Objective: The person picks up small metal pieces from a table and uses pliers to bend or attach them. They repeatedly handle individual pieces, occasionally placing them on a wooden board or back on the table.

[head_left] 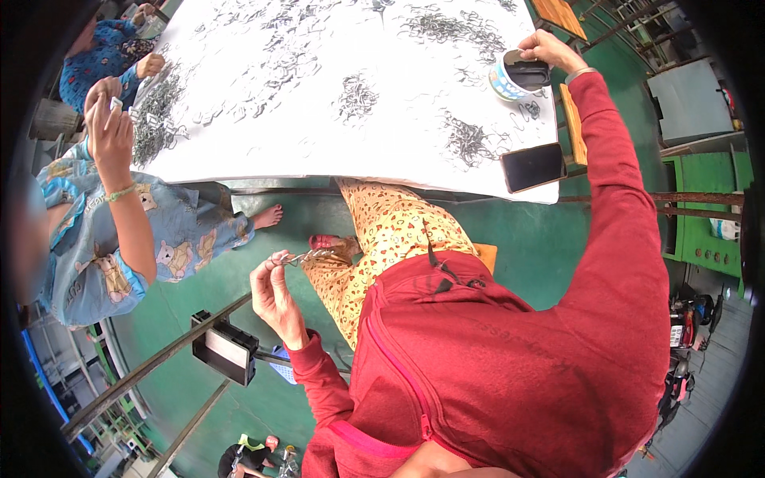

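Observation:
My left hand (279, 301) is raised beside the table, thumb and fingers pinched on a short bunch of bent metal wire pieces (309, 256). Across the table's right side, my right hand (548, 52) reaches to a round white, blue and green tub (504, 83). Its fingers curl together at the tub's far rim and partly inside the opening; what they grip there is hidden. Something dark (527, 75) fills much of the tub. Just nearer, a loose heap of small dark wire pieces (468, 140) lies on the white tabletop (414, 159).
More wire pieces (357, 97) lie scattered over the table. A phone (534, 167) rests at the near right corner. At left, a person in blue patterned clothes (111, 247) holds up a small pale piece; another person (100, 64) sits beyond. A black bin (226, 347) is below left.

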Available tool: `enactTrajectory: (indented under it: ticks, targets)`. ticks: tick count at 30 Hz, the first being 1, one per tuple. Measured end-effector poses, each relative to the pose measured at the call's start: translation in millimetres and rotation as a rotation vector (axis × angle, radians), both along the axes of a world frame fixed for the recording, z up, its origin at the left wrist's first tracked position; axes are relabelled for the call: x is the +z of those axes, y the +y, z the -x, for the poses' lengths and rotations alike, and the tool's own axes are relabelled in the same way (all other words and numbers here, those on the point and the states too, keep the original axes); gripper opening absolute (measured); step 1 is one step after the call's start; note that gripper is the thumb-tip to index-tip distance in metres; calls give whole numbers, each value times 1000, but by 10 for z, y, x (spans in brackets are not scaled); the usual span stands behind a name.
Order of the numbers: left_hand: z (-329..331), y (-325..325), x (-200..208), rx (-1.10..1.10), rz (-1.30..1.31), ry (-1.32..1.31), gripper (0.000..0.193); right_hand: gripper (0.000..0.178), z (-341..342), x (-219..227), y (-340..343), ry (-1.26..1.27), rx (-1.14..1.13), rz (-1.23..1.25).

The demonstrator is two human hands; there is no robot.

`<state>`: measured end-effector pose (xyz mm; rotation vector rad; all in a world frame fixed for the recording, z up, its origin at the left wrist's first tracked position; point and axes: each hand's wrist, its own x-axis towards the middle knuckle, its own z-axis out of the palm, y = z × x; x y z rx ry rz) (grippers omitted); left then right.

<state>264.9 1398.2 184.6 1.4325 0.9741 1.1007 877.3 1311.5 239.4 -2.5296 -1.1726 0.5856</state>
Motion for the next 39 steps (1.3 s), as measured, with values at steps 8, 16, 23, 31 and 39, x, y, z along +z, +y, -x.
enactTrajectory:
  ticks: [8,16,23,31,39]
  targets:
    - [-105,54,103,5,-28,16,9,30,10,-439,-86,-316,161,-239]
    - [-165,20,73,9,-39,-55,9,41,1691,-607,1041,-75,376,-206]
    - [-114,-107,53,46,-42,-30,10,50,2852,-1392,1947,-144,-72,-373]
    - [-75,-132,-43,63,-21,-58,9,49,3438,-1546,2457,144,1,-831]
    - [39,-131,-4,82,-101,3,8,59,2957,-1349,1401,-286,417,-557]
